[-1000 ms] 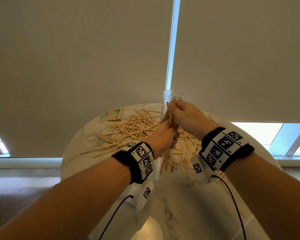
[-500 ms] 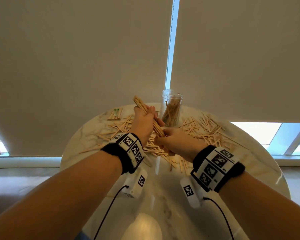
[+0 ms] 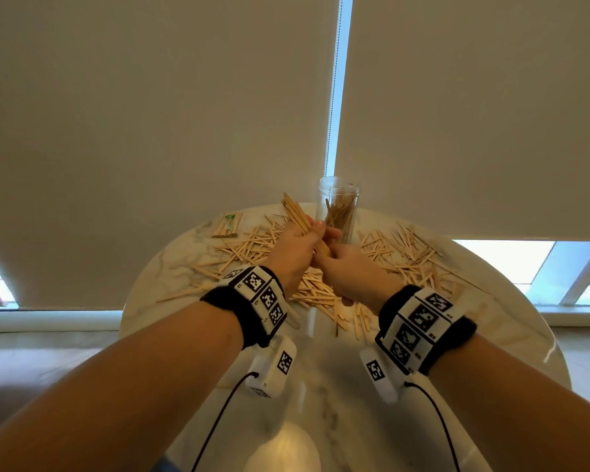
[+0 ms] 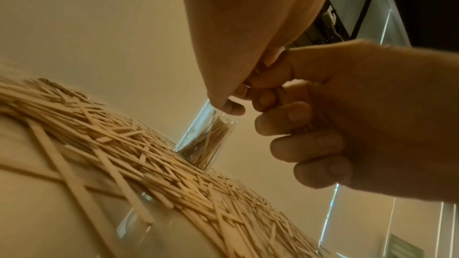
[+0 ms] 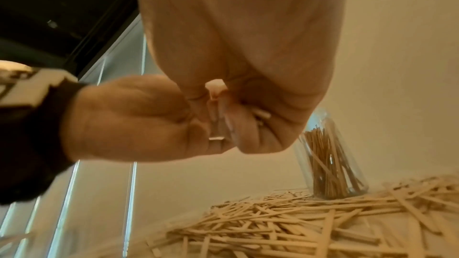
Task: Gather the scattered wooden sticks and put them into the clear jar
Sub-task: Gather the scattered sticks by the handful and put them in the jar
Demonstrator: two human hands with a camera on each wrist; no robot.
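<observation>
Wooden sticks (image 3: 399,257) lie scattered across the round marble table (image 3: 511,321), heaped to either side of the hands and under them. A gathered bundle (image 3: 298,216) of them is up off the table, clamped in both hands. The left hand (image 3: 295,248) is clenched around the middle of the bundle, whose upper ends fan out beyond its thumb, away from the person. The right hand (image 3: 346,269) sits just below and beside the left, touching it, with fingers (image 4: 295,117) curled round the lower ends; from the left wrist view those fingers wrap stick ends that barely show.

Holding with 2 hands at 2 heights looks meant to square the sticks into 1 tight, parallel sheaf, since a loose fan would catch on a narrow mouth. The clear jar (image 3: 338,209) stands upright just beyond the hands, on the far side of the table, and already holds a fair number of sticks leaning inside it; its mouth is open and the bundle's tips are beside it, not over it.

My judgement: the task is partly done, as far more sticks lie on the table than in the jar. A small banded packet (image 3: 228,225) rests far to the left of the left hand.
</observation>
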